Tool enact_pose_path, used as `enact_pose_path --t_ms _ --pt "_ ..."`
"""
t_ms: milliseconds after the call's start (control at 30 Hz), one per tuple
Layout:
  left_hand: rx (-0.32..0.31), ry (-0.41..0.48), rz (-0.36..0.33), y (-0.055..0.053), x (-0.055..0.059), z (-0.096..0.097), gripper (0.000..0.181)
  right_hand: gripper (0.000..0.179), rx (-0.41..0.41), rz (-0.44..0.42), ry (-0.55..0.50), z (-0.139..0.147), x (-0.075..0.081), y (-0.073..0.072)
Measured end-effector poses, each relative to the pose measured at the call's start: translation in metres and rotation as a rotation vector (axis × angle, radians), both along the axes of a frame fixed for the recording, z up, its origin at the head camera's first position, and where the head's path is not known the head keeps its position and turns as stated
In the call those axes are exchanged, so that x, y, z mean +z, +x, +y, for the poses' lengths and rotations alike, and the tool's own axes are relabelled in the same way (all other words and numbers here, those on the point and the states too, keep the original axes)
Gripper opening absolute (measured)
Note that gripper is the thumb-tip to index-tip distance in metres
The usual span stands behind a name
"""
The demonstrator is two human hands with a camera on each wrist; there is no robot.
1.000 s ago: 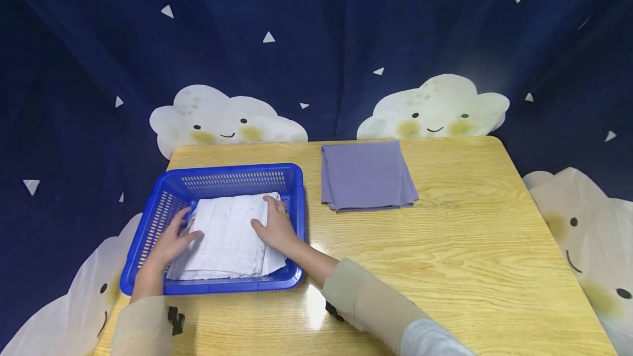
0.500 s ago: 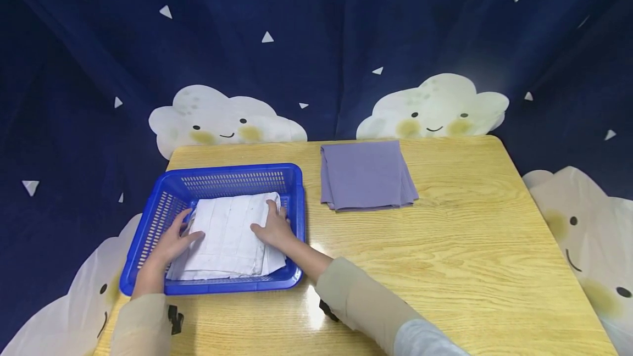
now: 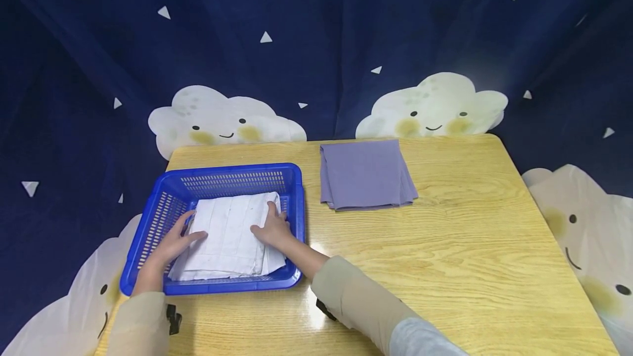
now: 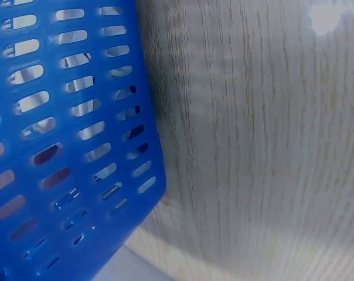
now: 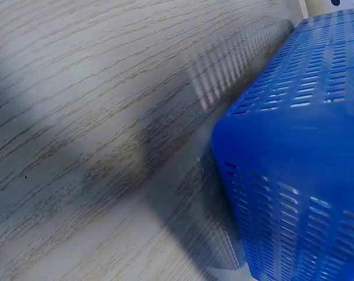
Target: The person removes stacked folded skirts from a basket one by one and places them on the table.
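Observation:
A folded white cloth (image 3: 226, 235) lies flat inside the blue plastic basket (image 3: 237, 170), with more white layers showing under its edges. At its left edge is my left hand (image 3: 170, 243), thumb laid over the top and fingers beside the cloth, partly hidden. My right hand (image 3: 274, 231) rests on the right edge, thumb and forefinger spread across the top while the other fingers drop out of sight along the side. Both wrist views show only the basket's slotted outer wall and the table, no fingertips. Farther right, a folded purple cloth (image 3: 366, 174) lies apart from both hands.
The wooden table (image 3: 460, 246) carries the basket at its left and the purple cloth at the back. Behind the table hangs a dark blue curtain (image 3: 336, 32) with white triangles and cloud shapes. Basket walls rise around both hands.
My left hand has slid slightly rightward, its thumb farther over the white cloth. The right hand's fingers have shifted a little down the cloth's right side. The cloths and basket stay put.

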State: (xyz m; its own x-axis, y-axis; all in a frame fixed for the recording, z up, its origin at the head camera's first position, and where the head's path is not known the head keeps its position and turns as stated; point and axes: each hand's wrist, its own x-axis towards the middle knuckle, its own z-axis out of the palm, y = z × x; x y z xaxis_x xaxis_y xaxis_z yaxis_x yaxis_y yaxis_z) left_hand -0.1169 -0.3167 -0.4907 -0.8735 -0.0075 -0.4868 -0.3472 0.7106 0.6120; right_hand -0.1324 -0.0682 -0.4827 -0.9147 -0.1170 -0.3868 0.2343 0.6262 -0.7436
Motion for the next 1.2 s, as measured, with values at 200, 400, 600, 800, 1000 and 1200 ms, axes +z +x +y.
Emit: enact_pose_path --t_ms 200,400,600,800,1000,1200 --pt "0.01 0.093 -0.01 0.0 -0.001 0.0 0.087 0.076 0.007 -0.026 -0.045 0.0 0.001 -0.001" --pt "0.007 0.3 -0.052 -0.001 0.001 0.002 0.088 0.076 0.021 -0.037 -0.052 0.0 0.002 -0.001" --pt "0.022 0.431 -0.08 0.0 0.001 0.002 0.085 0.077 0.044 -0.052 -0.063 0.0 0.002 -0.001" --pt "0.027 0.562 -0.082 -0.001 -0.004 0.0 0.083 0.079 0.062 -0.059 -0.064 0.0 0.0 -0.001" --pt "0.009 0.561 -0.09 -0.003 -0.018 -0.008 0.086 0.08 0.082 -0.056 -0.085 0.002 0.001 0.0" --pt "-0.019 0.574 -0.09 -0.001 -0.01 -0.004 0.086 0.081 0.119 -0.035 -0.095 0.003 -0.001 -0.001"
